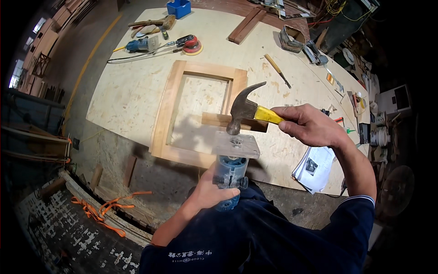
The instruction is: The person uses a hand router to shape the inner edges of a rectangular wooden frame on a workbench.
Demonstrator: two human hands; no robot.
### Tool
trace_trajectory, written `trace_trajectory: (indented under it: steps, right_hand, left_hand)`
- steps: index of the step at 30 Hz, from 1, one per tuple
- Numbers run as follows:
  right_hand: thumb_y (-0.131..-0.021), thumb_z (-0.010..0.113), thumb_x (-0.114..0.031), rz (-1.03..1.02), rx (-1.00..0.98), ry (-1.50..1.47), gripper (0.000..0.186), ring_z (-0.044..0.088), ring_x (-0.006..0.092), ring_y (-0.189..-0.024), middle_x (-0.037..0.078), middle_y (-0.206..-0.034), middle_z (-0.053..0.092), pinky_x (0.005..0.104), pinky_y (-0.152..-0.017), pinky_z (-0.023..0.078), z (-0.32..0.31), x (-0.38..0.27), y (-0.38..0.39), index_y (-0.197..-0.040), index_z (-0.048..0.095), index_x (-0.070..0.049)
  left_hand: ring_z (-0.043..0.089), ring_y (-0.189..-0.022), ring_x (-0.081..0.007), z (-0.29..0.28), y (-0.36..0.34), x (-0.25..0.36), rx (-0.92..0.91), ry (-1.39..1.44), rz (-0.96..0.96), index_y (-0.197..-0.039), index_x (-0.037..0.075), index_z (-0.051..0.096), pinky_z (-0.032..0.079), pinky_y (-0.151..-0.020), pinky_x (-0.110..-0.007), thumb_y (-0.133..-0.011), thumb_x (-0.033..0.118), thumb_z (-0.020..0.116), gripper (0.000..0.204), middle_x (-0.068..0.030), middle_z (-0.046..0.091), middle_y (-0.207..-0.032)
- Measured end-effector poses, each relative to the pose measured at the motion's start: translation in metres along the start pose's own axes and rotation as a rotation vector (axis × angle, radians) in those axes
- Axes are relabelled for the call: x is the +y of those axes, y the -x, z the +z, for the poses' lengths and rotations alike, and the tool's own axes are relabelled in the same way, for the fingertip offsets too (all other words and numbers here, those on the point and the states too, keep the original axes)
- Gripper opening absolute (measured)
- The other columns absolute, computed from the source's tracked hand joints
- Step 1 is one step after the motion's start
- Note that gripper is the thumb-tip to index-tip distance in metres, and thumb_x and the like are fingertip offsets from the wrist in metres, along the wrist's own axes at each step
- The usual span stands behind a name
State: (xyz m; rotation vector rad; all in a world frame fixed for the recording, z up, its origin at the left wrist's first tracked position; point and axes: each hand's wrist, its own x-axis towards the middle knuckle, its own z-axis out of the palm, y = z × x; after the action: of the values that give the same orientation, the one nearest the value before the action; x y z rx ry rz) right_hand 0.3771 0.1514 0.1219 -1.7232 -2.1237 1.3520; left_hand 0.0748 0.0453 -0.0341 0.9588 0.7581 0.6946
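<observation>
Item, blue handheld power tool (232, 171): located at the near side of the worktable (123, 98), in front of the person's body, its clear square base plate (248, 148) uppermost. Whether its lower end rests on the lap cannot be told.

Item, left hand (212, 192): wrapped round the tool's body, thumb across the near side.

Item, claw hammer (244, 109): dark head, yellow handle; striking face downward at the plate's far part, contact or slight gap not distinguishable.

Item, right hand (310, 124): clasped on the handle, well apart from the left.

Item, wooden frame (165, 114): lying on the table beyond the tool, a loose wood strip (216, 119) across its right side.

Handling notes, by judgement: short, light taps suit a plate that looks like plastic and may crack. The face should land flat, clear of the plate's edge and holes. A firm left grip, fingers kept below the plate, should stop the body twisting. Bracing the lower end would steady it; the plug is best pulled beforehand.
</observation>
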Motion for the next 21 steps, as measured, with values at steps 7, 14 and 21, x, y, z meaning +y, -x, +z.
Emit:
trace_trajectory:
  steps: [7,14,21]
  right_hand:
    - [-0.108,0.062,-0.018,0.097,0.02,-0.086,0.039,0.068,0.018,-0.085,0.013,-0.098,0.076,0.0348,-0.083,0.055,-0.006,0.003,0.001,-0.145,0.063,-0.007]
    - [-0.108,0.061,-0.018,-0.001,-0.024,-0.025,0.039,0.065,0.0175,-0.082,0.012,-0.095,0.074,0.0362,-0.081,0.054,0.0,0.001,0.004,-0.144,0.064,-0.006]
    - [-0.108,0.062,-0.019,0.081,0.006,-0.086,0.039,0.063,0.0157,-0.081,0.012,-0.093,0.073,0.0343,-0.08,0.054,-0.004,0.002,0.007,-0.144,0.064,-0.006]
  left_hand:
    - [0.071,-0.107,-0.0179,0.001,0.003,-0.003,0.001,0.011,-0.007,-0.135,0.003,0.062,0.056,-0.099,-0.036,-0.082,0.01,0.088,0.06,-0.0074,0.074,-0.118]
    - [0.071,-0.106,-0.0177,0.002,0.005,-0.005,0.0,0.02,0.019,-0.136,0.003,0.062,0.057,-0.098,-0.036,-0.082,0.009,0.088,0.06,-0.0071,0.074,-0.117]
    - [0.071,-0.105,-0.0173,0.005,0.005,-0.005,0.001,0.017,0.022,-0.135,0.003,0.063,0.057,-0.097,-0.035,-0.082,0.009,0.088,0.059,-0.0072,0.075,-0.116]
